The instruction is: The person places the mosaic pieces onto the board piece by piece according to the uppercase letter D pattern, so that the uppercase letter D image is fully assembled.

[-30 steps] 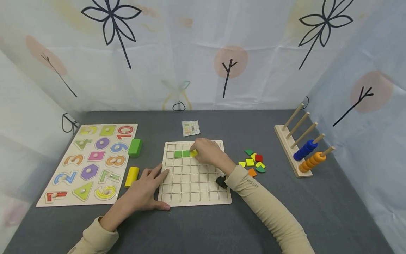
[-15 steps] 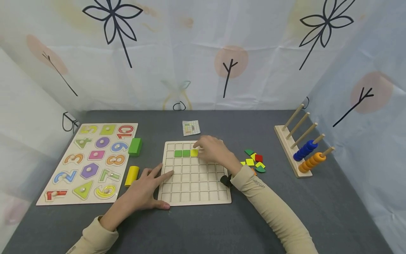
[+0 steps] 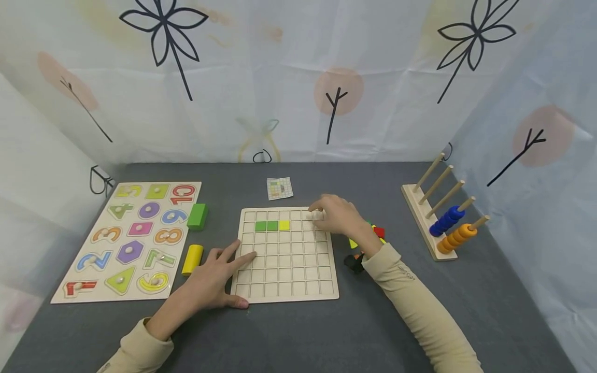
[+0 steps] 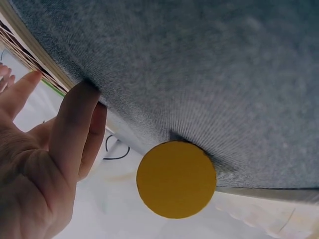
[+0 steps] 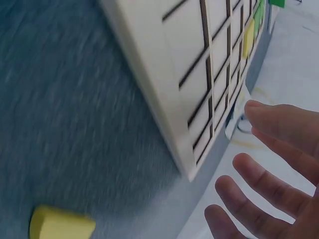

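A pale wooden grid board (image 3: pixel 291 264) lies in the middle of the table. Two green squares (image 3: pixel 272 226) and one yellow square (image 3: pixel 284 225) sit side by side in its second row. My left hand (image 3: pixel 212 280) rests with spread fingers at the board's left edge, its index finger over the grid and its thumb by the near corner. Above the board's far right part is my right hand (image 3: pixel 339 215), holding nothing; the right wrist view shows its fingers (image 5: pixel 259 174) loosely bent and apart. Partly behind the right wrist lie loose pieces, among them a red one (image 3: pixel 379 232).
A small printed grid card (image 3: pixel 280 188) lies beyond the board. To the left are a number puzzle board (image 3: pixel 104 259), a green block (image 3: pixel 197 216) and a yellow cylinder (image 3: pixel 192 260). A peg stand (image 3: pixel 431 223) with blue and orange rings stands at right.
My right hand has let go of the yellow square, which now lies beside the green ones, and has moved right. My left hand has stayed at the board's edge, its index finger shifting slightly.
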### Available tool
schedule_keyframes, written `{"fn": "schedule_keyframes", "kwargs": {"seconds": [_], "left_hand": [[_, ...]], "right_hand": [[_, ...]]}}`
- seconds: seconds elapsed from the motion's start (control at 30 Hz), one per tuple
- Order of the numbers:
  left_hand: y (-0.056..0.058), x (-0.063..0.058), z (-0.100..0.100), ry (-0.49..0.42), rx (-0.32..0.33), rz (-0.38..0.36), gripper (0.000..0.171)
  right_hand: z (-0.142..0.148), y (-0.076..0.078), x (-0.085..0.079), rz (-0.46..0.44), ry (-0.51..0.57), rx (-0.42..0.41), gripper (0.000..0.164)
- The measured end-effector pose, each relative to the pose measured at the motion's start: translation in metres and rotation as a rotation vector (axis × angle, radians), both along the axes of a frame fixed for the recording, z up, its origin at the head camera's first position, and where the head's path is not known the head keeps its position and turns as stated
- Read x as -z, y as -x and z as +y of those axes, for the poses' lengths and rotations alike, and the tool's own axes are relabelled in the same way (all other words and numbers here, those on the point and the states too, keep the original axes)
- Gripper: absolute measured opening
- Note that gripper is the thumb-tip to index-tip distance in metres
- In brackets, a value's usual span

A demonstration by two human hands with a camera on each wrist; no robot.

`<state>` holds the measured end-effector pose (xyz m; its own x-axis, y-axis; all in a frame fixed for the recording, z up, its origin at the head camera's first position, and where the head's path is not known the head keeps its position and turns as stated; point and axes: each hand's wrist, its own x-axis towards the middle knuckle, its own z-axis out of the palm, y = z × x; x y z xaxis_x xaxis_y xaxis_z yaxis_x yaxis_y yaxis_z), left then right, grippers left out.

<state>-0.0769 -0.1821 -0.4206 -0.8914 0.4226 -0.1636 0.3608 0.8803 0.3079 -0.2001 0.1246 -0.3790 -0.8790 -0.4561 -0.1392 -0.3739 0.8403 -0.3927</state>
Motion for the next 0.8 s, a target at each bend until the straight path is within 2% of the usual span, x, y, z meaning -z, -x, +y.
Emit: {"fn": "schedule_keyframes", "kwargs": {"seconds": [0.33, 0.8], "left_hand": [[0.000, 0.000, 0.000, 0.002, -0.002, -0.008, 0.101], [0.001, 0.001, 0.000, -0.005, -0.008, -0.010, 0.101]], "right_hand": [[0.038, -0.003, -0.003, 0.022, -0.051, 0.047, 0.039], [0.088, -0.004, 0.006, -0.107, -0.103, 0.100, 0.041]]}}
